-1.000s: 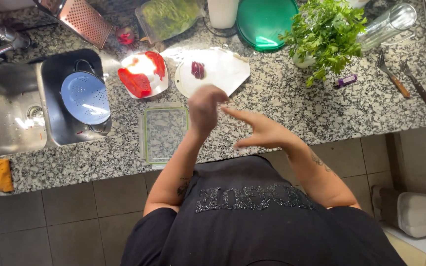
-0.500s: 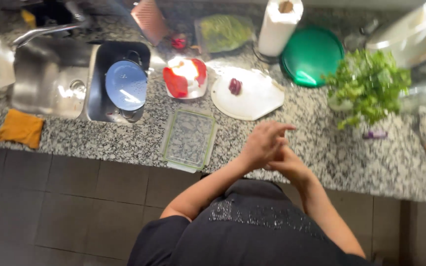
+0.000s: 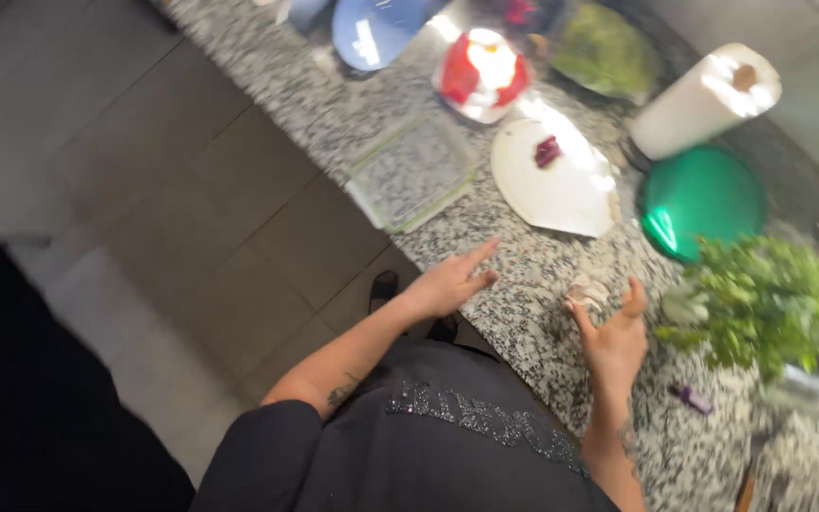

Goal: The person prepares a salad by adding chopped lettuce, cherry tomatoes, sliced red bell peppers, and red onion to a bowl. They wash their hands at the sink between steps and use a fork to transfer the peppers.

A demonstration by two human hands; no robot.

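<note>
Both hands are held over the granite desk (image 3: 523, 313), nothing gripped; the left hand (image 3: 447, 283) is seen with its grip spread, forefinger extended; the right hand (image 3: 613, 341) is seen with fingers loosely spread, just beside a small pale crumpled scrap (image 3: 588, 290); the white board (image 3: 552, 180) lies beyond that scrap, the green lid (image 3: 701, 201) beside it.

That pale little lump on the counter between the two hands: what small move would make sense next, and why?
Probably the right hand closing its fingers on the pale lump. That hand is open, thumb and forefinger spread just beside it, while the left hand rests farther off on the granite counter. What the lump is cannot be told.
</note>
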